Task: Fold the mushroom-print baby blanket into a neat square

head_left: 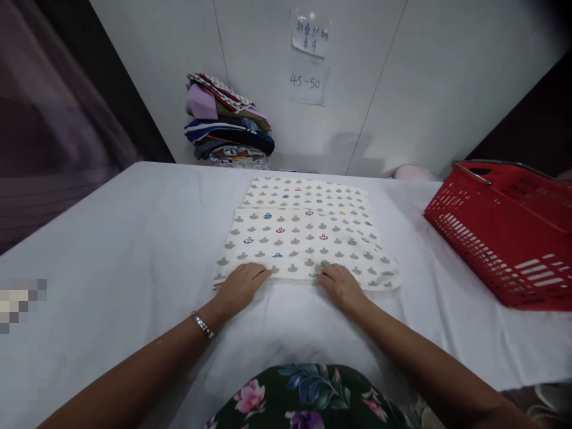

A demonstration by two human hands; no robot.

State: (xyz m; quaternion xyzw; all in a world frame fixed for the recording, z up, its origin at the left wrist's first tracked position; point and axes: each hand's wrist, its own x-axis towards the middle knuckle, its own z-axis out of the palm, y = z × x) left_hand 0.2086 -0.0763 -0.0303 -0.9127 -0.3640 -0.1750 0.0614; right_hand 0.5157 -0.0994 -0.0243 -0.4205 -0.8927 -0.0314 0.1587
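Observation:
A cream cloth (304, 229) printed with small grey and coloured shapes lies folded flat on the white table (111, 238) in front of me. My left hand (241, 287) rests on its near edge, left of the middle, fingers curled down onto the hem. My right hand (340, 286) sits on the same edge a little to the right, fingers bent and pressed on the fabric. Both hands seem to pinch the near hem. A metal bracelet (202, 325) circles my left wrist.
A stack of folded coloured fabrics (227, 128) stands at the back against the white wall. A red plastic basket (504, 229) sits at the table's right side. Paper notes (309, 36) hang on the wall. A dark curtain hangs at the left.

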